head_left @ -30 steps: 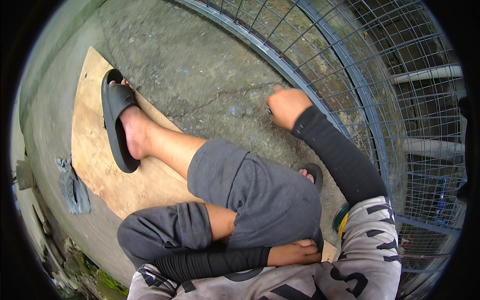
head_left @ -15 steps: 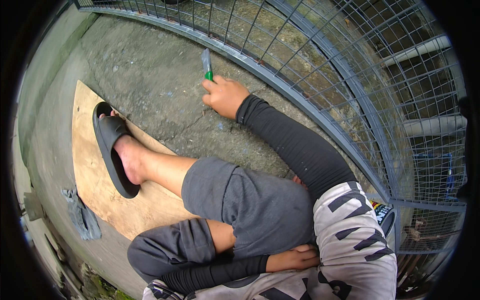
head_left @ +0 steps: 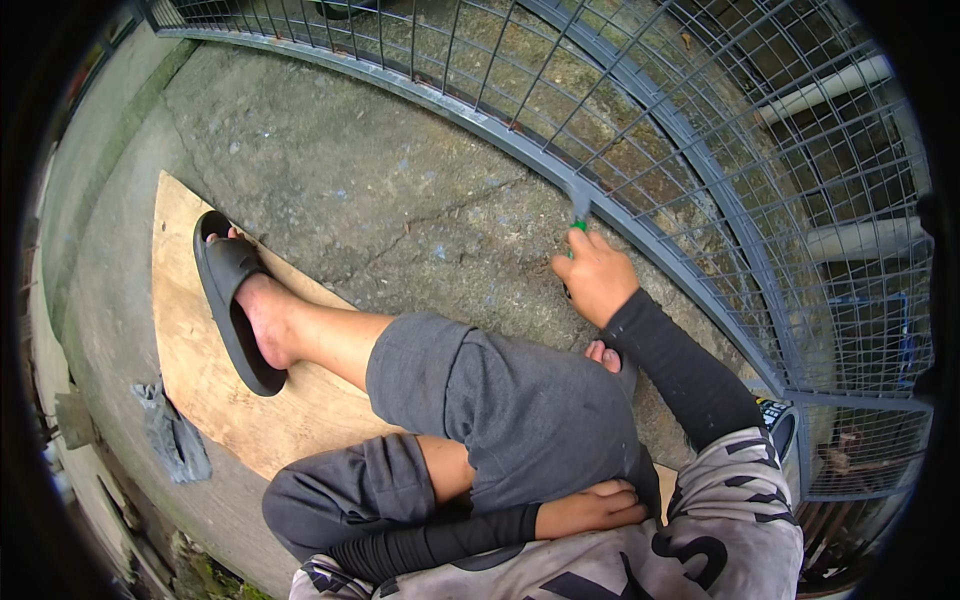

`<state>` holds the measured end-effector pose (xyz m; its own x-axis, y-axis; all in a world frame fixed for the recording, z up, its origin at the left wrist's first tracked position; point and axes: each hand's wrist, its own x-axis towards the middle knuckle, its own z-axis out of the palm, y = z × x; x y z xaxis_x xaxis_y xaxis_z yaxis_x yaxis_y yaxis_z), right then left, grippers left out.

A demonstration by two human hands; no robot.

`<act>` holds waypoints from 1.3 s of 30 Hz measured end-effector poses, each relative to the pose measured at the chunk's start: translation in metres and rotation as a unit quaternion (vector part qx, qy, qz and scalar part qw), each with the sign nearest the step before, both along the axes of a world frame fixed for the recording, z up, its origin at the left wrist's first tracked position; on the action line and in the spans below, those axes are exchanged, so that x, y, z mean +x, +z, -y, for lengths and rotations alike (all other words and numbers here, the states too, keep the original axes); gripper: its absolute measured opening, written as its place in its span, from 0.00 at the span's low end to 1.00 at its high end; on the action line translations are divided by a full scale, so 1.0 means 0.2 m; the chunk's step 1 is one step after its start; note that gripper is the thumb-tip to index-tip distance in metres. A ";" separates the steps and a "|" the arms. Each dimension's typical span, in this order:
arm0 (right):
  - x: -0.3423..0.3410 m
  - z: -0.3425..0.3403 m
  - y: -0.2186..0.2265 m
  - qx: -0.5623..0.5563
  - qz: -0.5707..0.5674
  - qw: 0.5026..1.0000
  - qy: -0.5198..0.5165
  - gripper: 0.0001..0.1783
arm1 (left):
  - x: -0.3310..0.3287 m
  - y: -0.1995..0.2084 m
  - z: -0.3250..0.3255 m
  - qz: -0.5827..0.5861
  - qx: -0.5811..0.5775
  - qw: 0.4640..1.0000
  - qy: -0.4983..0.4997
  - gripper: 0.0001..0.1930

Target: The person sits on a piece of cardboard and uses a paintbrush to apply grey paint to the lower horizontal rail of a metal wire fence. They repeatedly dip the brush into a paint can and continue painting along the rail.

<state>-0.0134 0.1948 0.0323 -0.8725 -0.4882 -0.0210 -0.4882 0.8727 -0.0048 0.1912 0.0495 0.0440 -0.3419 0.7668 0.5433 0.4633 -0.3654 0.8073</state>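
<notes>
My right hand (head_left: 597,277) grips a brush (head_left: 579,209) with a green handle; the fingers are closed around that handle. The bristle end is at the lower rail (head_left: 545,163) of the wire mesh panel (head_left: 640,110), apparently in contact with it. My left hand (head_left: 592,508) rests in my lap, fingers loosely bent; I cannot tell whether they hold anything.

Status, by my judgement: brush work on the rail is under way and not complete. Done: the rail shows grey-blue along most of its visible length, though I cannot tell fresh coating from old. Left: small brownish spots at some wire joints appear uncovered. The far side of the panel cannot be assessed.

A can (head_left: 783,425) stands beside my right sleeve (head_left: 690,375), partly hidden; its contents are not visible.
</notes>
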 end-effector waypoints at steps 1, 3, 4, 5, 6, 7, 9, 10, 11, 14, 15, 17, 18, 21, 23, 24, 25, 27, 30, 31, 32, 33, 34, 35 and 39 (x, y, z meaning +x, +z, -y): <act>0.02 0.01 0.04 0.001 0.003 1.000 -0.003 0.04 | -0.01 0.00 0.00 -0.003 -0.001 1.000 -0.001 0.19; 0.04 0.06 0.11 0.001 0.011 1.000 -0.005 0.05 | 0.00 0.00 0.00 -0.005 -0.006 1.000 0.003 0.19; 0.03 0.08 0.13 -0.006 0.019 1.000 0.001 0.05 | -0.01 0.01 0.01 -0.010 -0.004 1.000 0.003 0.19; 0.00 0.11 0.14 -0.013 0.028 0.999 0.006 0.05 | -0.02 0.01 0.01 -0.012 -0.004 1.000 0.004 0.18; -0.05 0.15 0.14 -0.021 0.038 0.999 0.014 0.05 | -0.02 0.01 0.01 -0.014 -0.005 1.000 0.010 0.18; -0.11 0.18 0.12 -0.017 0.029 0.999 0.022 0.06 | -0.03 0.01 0.01 -0.017 -0.003 1.000 0.016 0.18; -0.26 0.23 0.06 -0.006 0.008 0.999 0.031 0.08 | -0.04 0.03 0.01 -0.022 0.001 0.999 0.027 0.18; -0.34 0.26 0.02 -0.013 -0.012 0.999 0.044 0.05 | -0.05 0.04 0.01 -0.020 0.001 0.999 0.025 0.18; -0.41 0.30 -0.01 -0.021 -0.033 0.998 0.057 0.05 | -0.06 0.05 0.01 -0.023 0.001 0.999 0.029 0.18; -0.58 0.47 -0.06 -0.054 -0.057 0.992 0.098 0.05 | -0.05 0.01 0.02 0.016 -0.001 0.999 -0.041 0.21; -0.62 0.53 -0.08 -0.065 -0.065 0.989 0.112 0.05 | -0.03 -0.01 0.01 0.016 0.015 0.999 -0.025 0.21; -0.70 0.64 -0.13 -0.087 -0.083 0.981 0.149 0.05 | 0.00 -0.05 0.01 0.017 0.032 0.999 -0.003 0.21; -0.73 0.67 -0.15 -0.096 -0.093 0.977 0.167 0.05 | 0.00 -0.05 0.01 0.015 0.029 0.999 -0.004 0.21; -0.78 0.69 -0.18 -0.146 -0.110 0.959 0.216 0.05 | -0.01 -0.05 0.02 0.015 0.025 0.999 -0.025 0.21; -0.79 0.69 -0.19 -0.159 -0.102 0.962 0.197 0.06 | -0.01 -0.04 0.02 0.010 0.017 0.999 -0.027 0.21; -0.78 0.65 -0.20 -0.169 -0.097 0.964 0.182 0.06 | -0.01 -0.04 0.02 0.008 0.014 0.999 -0.029 0.21; -0.77 0.61 -0.20 -0.179 -0.093 0.965 0.169 0.06 | -0.02 -0.04 0.02 0.006 0.011 0.999 -0.031 0.21; -0.73 0.50 -0.22 -0.252 -0.107 0.956 0.109 0.08 | -0.01 -0.04 0.02 0.002 0.004 0.999 -0.034 0.21; -0.58 0.31 -0.18 -0.359 -0.116 0.926 0.022 0.09 | -0.01 -0.03 0.02 -0.010 -0.006 0.999 -0.037 0.21; -0.50 0.26 -0.16 -0.372 -0.114 0.921 -0.023 0.07 | -0.02 -0.03 0.02 -0.014 -0.008 0.999 -0.039 0.21; -0.43 0.19 -0.14 -0.379 -0.122 0.916 -0.042 0.06 | -0.01 -0.03 0.02 -0.017 -0.013 0.999 -0.040 0.21; -0.35 0.13 -0.12 -0.353 -0.132 0.924 -0.064 0.07 | -0.02 -0.02 0.02 -0.020 -0.016 0.999 -0.041 0.21; -0.27 0.08 -0.09 -0.354 -0.125 0.924 -0.081 0.07 | -0.01 -0.02 0.03 -0.024 -0.022 0.999 -0.040 0.21; -0.21 0.01 -0.07 -0.348 -0.133 0.923 -0.098 0.07 | -0.02 -0.02 0.03 -0.028 -0.025 0.998 -0.042 0.21; -0.01 -0.11 0.05 -0.274 -0.111 0.934 -0.199 0.08 | -0.02 -0.01 0.04 -0.038 -0.050 0.997 -0.038 0.21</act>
<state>-0.0155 0.2163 0.0417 -0.9403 -0.0092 0.3403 -0.1680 0.8819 -0.4405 0.1878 0.0415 0.0424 -0.2420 0.8402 0.4852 0.4986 -0.3213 0.8051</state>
